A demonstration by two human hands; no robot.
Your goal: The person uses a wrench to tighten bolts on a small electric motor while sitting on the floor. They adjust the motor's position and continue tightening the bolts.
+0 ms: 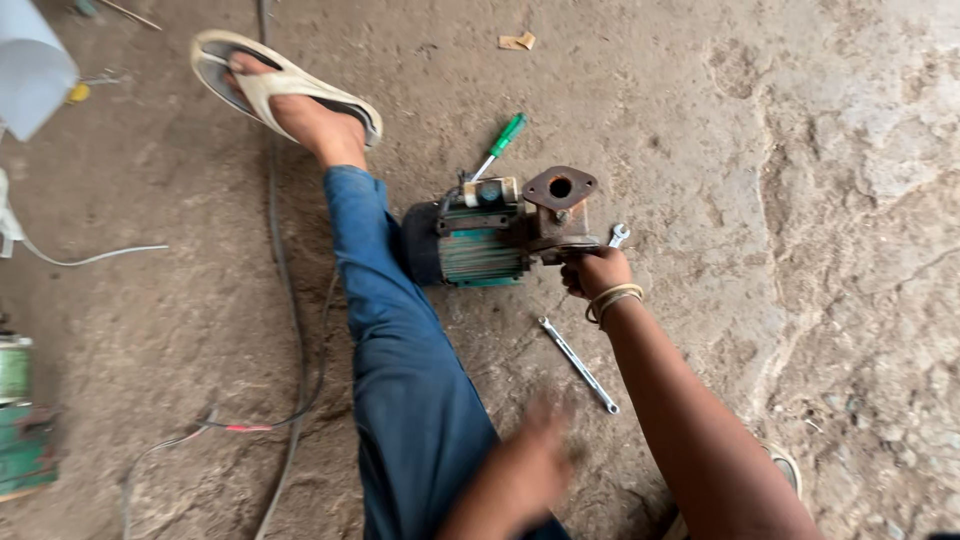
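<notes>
A small green electric motor pump with a rusty brown flanged housing lies on the dirt floor against my outstretched leg in blue jeans. My right hand, with bangles at the wrist, grips the lower edge of the rusty housing. A small spanner pokes out just above that hand. My left hand is blurred over my thigh; whether it holds anything cannot be told. A long silver spanner lies on the floor between my hands. A green-handled screwdriver rests behind the pump.
My foot in a beige sandal stretches to the upper left. Cables run along the floor left of my leg. A green metal object sits at the left edge and a white object at top left.
</notes>
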